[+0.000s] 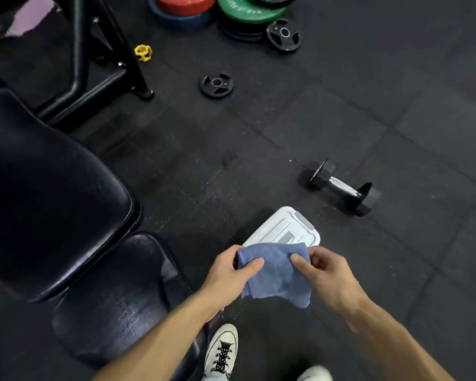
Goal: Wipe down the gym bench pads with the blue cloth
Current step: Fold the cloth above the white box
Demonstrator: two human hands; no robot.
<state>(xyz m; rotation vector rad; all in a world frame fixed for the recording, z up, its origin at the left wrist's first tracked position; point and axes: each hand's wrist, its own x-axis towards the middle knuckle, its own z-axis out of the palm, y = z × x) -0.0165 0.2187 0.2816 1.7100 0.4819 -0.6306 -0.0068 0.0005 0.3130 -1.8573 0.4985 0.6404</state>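
The blue cloth hangs folded in front of me, above the floor and to the right of the bench. My left hand pinches its upper left corner, thumb on top. My right hand pinches its upper right edge. The black bench fills the left side: a long back pad and a smaller seat pad near my left forearm. Neither hand touches a pad.
A white lidded plastic box lies on the black rubber floor just beyond the cloth. A black dumbbell lies to the right. Small weight plates, stacked coloured plates, a yellow collar and a black rack frame stand farther off. My white shoes are below.
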